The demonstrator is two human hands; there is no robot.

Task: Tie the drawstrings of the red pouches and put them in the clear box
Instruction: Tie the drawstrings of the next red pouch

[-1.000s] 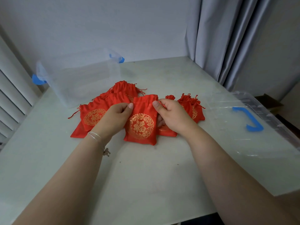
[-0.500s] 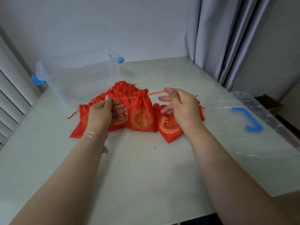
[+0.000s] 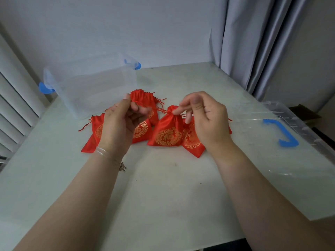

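working at the gathered neck of the front pouch (image 3: 167,130), which sits upright on the pale table (image 3: 163,192) among the other red pouches (image 3: 96,131), both hands are raised just above it. the right hand (image 3: 208,120) is curled, its thumb and forefinger pinched together right at the cinched mouth, apparently on a drawstring (image 3: 178,115), though the cord itself is too thin there to be made out with certainty. the left hand (image 3: 120,122) is half closed, fingertips drawn toward the thumb; a strand seems to be held, but what exactly is gripped cannot be told, since another pouch (image 3: 146,102) lies directly behind it. the clear box (image 3: 94,87) stands empty at the back left, well apart from the hands, and its lid (image 3: 282,151) with the blue handle lies flat to the right.

the step in hand is judged to be the knotting of the cords, with the mouth already drawn shut. it is best done with both ends kept taut and level, so the gathers are not loosened. the crossing should be made close to the neck, and the knot slid down before it is tightened. loose tassels from neighbouring pouches should be kept out of the loop, or two pouches may be tied together.
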